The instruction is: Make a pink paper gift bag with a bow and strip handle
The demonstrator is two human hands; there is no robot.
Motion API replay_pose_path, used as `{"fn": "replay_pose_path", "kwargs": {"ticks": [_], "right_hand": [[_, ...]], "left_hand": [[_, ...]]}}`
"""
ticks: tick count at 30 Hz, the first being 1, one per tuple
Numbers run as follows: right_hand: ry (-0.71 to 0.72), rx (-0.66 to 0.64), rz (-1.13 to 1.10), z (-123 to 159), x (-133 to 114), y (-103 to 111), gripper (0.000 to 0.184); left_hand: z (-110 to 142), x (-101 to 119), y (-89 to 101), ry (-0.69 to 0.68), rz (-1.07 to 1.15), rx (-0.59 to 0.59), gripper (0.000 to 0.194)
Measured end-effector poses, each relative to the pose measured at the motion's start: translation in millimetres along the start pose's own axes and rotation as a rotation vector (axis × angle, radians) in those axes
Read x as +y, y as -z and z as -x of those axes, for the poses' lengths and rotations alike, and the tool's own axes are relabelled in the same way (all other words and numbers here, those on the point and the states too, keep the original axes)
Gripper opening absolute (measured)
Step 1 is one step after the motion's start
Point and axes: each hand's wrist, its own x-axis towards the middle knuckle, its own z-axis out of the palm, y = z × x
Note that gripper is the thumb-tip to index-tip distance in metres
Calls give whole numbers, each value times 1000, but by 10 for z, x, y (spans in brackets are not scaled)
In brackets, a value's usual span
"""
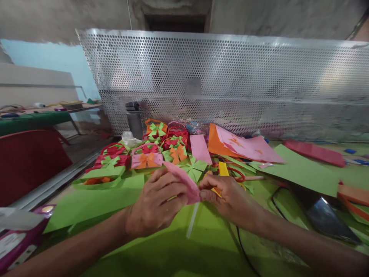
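A folded piece of pink paper (184, 181) is held in front of me between both hands. My left hand (161, 200) wraps its fingers round the paper's left side. With thumb and forefinger, my right hand (220, 192) pinches its lower right corner. Just beneath the paper, a whitish translucent stick (192, 221) lies on the green tabletop (173, 250). Behind my hands sit a green paper bow (194, 168) and scissors with red handles (239, 175), partly hidden. A yellow strip (223, 169) stands out beside my right hand.
Several small paper bags with bows (147, 159) stand behind on the left, near a grey bottle (134, 121). Pink sheets (245, 144) and green sheets (302, 169) lie to the right, with a phone (331, 219) and a black cable (243, 246). A perforated metal panel (230, 77) closes the back.
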Motion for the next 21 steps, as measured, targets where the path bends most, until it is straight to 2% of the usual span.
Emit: {"fn": "replay_pose_path", "kwargs": {"ticks": [9,14,21], "right_hand": [[-74,-23,-56,-13,5,-17,13],[-144,-18,71,1,-78,-10,16],[-103,17,241,24,-108,-8,16]], "left_hand": [[-15,8,8,21,-24,11,11],[-24,-3,3,6,-16,7,11],[-18,13,2,10,-48,-9,12]]}}
